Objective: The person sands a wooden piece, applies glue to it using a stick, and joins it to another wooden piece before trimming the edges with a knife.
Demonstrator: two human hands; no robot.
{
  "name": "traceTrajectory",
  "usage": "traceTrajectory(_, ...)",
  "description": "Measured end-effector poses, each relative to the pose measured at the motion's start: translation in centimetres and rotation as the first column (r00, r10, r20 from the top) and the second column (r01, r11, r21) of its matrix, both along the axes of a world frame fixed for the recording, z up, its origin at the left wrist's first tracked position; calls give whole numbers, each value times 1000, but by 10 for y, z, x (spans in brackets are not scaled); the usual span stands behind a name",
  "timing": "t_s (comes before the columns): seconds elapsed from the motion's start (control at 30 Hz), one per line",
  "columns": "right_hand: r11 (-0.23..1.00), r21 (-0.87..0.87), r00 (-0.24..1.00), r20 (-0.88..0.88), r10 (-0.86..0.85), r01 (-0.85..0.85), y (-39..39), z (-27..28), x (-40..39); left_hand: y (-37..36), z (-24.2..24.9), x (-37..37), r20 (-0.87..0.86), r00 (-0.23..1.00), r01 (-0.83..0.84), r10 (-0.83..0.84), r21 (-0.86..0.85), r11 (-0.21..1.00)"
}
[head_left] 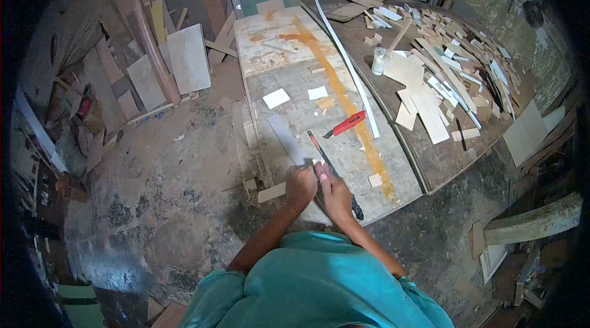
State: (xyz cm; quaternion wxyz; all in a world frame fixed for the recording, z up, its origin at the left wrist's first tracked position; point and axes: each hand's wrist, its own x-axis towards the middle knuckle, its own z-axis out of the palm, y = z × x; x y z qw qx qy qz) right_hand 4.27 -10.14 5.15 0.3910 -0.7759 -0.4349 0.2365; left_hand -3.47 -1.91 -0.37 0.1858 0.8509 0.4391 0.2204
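Observation:
Near the front edge of the worn work board (264, 82), my left hand (302, 188) is closed, and what its fingers hold is hidden. My right hand (335, 193) is closed beside it, thumb forward, on a small pale piece (318, 162) at the fingertips. A pale flat strip (286, 140) reaches up and left from my left hand. Just beyond my right hand lies a dark tool with a red part (314, 140), its far end showing past my wrist. A red cutter (348, 124) rests farther up on the board.
Two white pieces (276, 98) and a long white strip (347, 57) lie on the board. The brown table (442, 174) at right carries many wood offcuts and a clear cup (379, 61). Boards (188, 60) lean at left; a beam (534, 220) juts in at lower right.

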Motion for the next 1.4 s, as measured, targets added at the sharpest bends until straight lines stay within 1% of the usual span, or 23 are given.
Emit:
traceTrajectory(0.03, 998, -55, 997, -74, 19, -23, 5, 6, 9, -3, 4, 3, 14, 1000, 5, -6, 2, 1000)
traceTrajectory(0.07, 981, -194, 992, -125, -11, -14, 12, -1, 21, -7, 8, 5, 14, 1000, 26, -26, 32, 999)
traceTrajectory(0.17, 999, -26, 977, -212, 28, -34, 19, -21, 27, -11, 11, 6, 37, 998, 50, -54, 103, 993)
traceTrajectory(0.2, 1000, -12, 975, -221, 7, -10, 16, -16, 24, -10, 8, 4, 64, 997, 40, -48, 110, 993)
traceTrajectory(0.23, 997, 79, 987, -160, 26, -14, 12, -12, 18, -8, 4, 4, 92, 995, 29, -40, 116, 993)
traceTrajectory(0.3, 966, 254, 998, -36, 51, -41, 2, -10, -1, 5, -10, -1, 90, 996, -19, 14, 53, 998)
traceTrajectory(0.33, 981, 195, 1000, -27, 1, 4, 0, -19, -5, 10, -14, -2, 88, 995, -41, 39, 23, 999)
traceTrajectory(0.37, 979, 204, 999, -43, 8, 1, 0, -21, -3, 10, -20, -1, 70, 997, -44, 43, 26, 999)
traceTrajectory(0.43, 975, 222, 997, -76, 23, -5, 7, -13, 5, 3, -11, 0, 32, 998, -53, 52, 31, 998)
traceTrajectory(0.47, 999, 29, 996, -92, -17, 20, 12, -4, 12, -2, -7, 3, 5, 999, -39, 39, 20, 999)
traceTrajectory(0.57, 999, -35, 982, -187, 11, -18, 27, -25, 31, -14, 9, 5, -55, 998, -13, 14, 19, 1000)
traceTrajectory(0.63, 999, -40, 982, -190, 11, -18, 23, -12, 26, -12, 19, 6, -59, 998, -7, 10, 54, 998)
traceTrajectory(0.7, 998, -39, 976, -217, 33, -43, 15, -16, 19, 1, 7, -1, -9, 1000, 23, -22, 82, 996)
traceTrajectory(0.73, 990, 134, 993, -103, 65, -51, 4, 10, 4, 8, -2, -5, 12, 999, 39, -41, 98, 994)
traceTrajectory(0.83, 979, 197, 998, -22, 61, -56, 1, -1, -1, 15, -15, -4, 53, 998, 24, -34, 183, 983)
traceTrajectory(0.87, 986, 164, 996, -85, 27, -13, 4, 0, 1, 11, -18, -4, 46, 999, 15, -22, 150, 989)
traceTrajectory(0.97, 995, -103, 970, -242, -9, -17, 26, -33, 32, -9, 6, 5, 47, 999, 17, -21, 89, 996)
traceTrajectory(1.03, 994, -104, 967, -253, 1, -29, 30, -33, 34, -10, 14, 7, 76, 996, 46, -54, 98, 994)
traceTrajectory(1.1, 996, -90, 972, -237, -1, -21, 21, -24, 29, -10, 16, 4, 0, 1000, 24, -24, 60, 998)
traceTrajectory(1.2, 994, 74, 989, -122, 88, -80, 0, 0, 6, 0, 8, -2, -69, 997, -17, 16, -4, 1000)
traceTrajectory(1.27, 997, 72, 990, -136, 20, -10, -3, 15, 0, 3, 15, -2, -125, 992, -39, 32, -55, 998)
traceTrajectory(1.33, 998, 56, 990, -136, -20, 28, 2, 10, 5, -4, 12, 1, -66, 997, 29, -26, 45, 999)
traceTrajectory(1.4, 999, -19, 978, -202, -52, 49, 15, 4, 23, -9, 11, 6, -15, 995, 97, -95, 153, 983)
